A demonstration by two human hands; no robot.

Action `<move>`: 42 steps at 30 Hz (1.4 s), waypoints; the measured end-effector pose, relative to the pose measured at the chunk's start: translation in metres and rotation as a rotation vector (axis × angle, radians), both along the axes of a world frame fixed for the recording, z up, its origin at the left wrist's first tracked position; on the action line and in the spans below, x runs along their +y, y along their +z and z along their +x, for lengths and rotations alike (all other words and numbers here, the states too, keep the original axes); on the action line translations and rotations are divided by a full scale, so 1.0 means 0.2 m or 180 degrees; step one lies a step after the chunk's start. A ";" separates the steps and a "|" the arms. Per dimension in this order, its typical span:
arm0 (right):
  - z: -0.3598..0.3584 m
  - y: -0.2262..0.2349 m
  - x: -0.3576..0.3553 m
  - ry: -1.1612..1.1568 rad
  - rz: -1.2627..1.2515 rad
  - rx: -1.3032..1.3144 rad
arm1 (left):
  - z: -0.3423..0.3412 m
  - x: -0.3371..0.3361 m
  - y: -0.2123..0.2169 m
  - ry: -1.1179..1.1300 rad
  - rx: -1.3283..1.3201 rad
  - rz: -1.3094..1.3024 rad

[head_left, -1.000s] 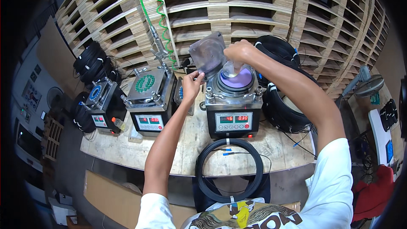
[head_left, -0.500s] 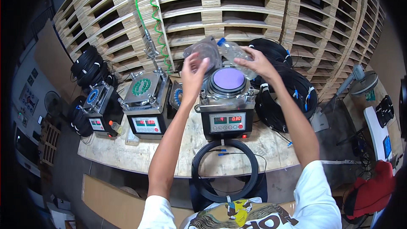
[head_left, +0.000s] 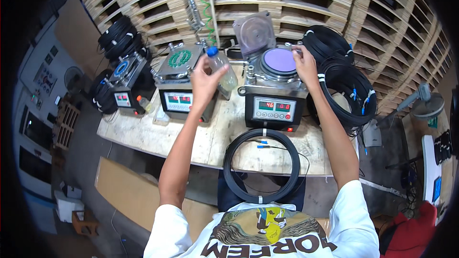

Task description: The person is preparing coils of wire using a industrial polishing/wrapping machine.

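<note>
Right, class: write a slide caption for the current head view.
Left hand holding a blue-capped clear bottle; right hand beside the purple disc atop a black-and-metal machine.

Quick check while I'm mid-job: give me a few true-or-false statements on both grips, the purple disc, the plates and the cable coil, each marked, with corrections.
1. The left grip holds a clear bottle with a blue cap. True.
2. The right grip is over the green-ringed plate. False: it is at the right side of the purple disc.
3. The green-ringed plate lies to the left of the purple disc. True.
4. The square plate covers the purple disc. False: it stands behind the disc, leaving the purple face exposed.
5. Two blue connectors show inside the loop of the black cable coil. True.
</note>
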State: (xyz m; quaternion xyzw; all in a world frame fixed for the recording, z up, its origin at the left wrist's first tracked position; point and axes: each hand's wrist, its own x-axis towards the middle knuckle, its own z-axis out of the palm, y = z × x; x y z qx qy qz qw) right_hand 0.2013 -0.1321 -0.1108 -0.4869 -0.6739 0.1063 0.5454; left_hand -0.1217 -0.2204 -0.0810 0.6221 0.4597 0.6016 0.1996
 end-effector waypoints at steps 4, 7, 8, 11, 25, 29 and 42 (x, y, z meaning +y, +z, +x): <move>-0.03 -0.04 -0.02 -0.0540 0.0120 -0.0607 | -0.09 -0.05 -0.47 0.0527 0.0767 -0.0473; 0.02 -0.05 -0.02 -0.0442 0.0185 -0.0632 | -0.07 -0.06 -0.70 0.0379 0.0994 -0.0643; -0.03 -0.04 -0.02 -0.0403 0.0217 -0.0596 | -0.12 -0.05 -0.81 0.0294 0.0916 -0.0427; -0.03 -0.05 -0.03 -0.0457 -0.0012 -0.0419 | -0.12 -0.07 -0.91 0.0533 0.1011 -0.0420; -0.05 0.02 -0.04 0.0057 -0.0341 0.0498 | 0.10 0.56 -0.14 -0.0503 0.0323 -0.0368; -0.04 0.19 0.01 0.0405 -0.0045 0.1081 | 0.16 0.69 -0.07 -0.1090 0.0090 -0.0603; -0.11 0.42 -0.13 0.1418 -0.1109 0.2706 | 0.35 0.30 0.31 -0.0384 0.3032 0.1461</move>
